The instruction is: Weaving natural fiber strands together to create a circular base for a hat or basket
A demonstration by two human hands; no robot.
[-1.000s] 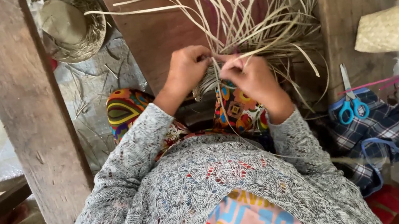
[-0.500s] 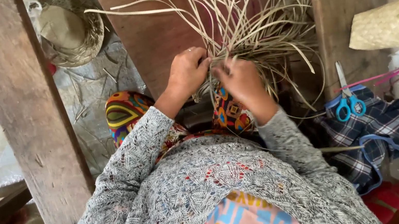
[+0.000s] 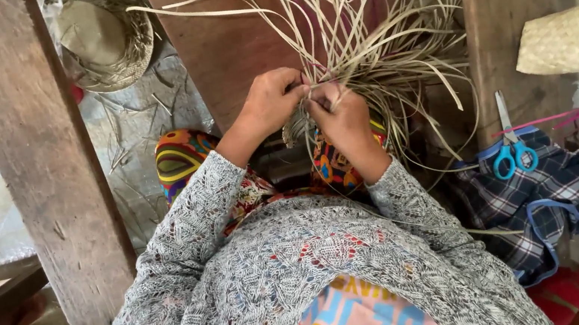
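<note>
Wooden planks (image 3: 38,145) behind; two hands, left (image 3: 269,101), right (image 3: 344,121), pinching straw strips (image 3: 363,39); one scissors (image 3: 512,150).

Single head-worn camera, looking steeply down over the wearer's chest and grey knitted sleeves, close to the left hand (image 3: 269,101) and right hand (image 3: 344,121) at frame centre, straw strips (image 3: 369,30) fanning away above, scissors (image 3: 511,146) at right edge, no second view.
</note>
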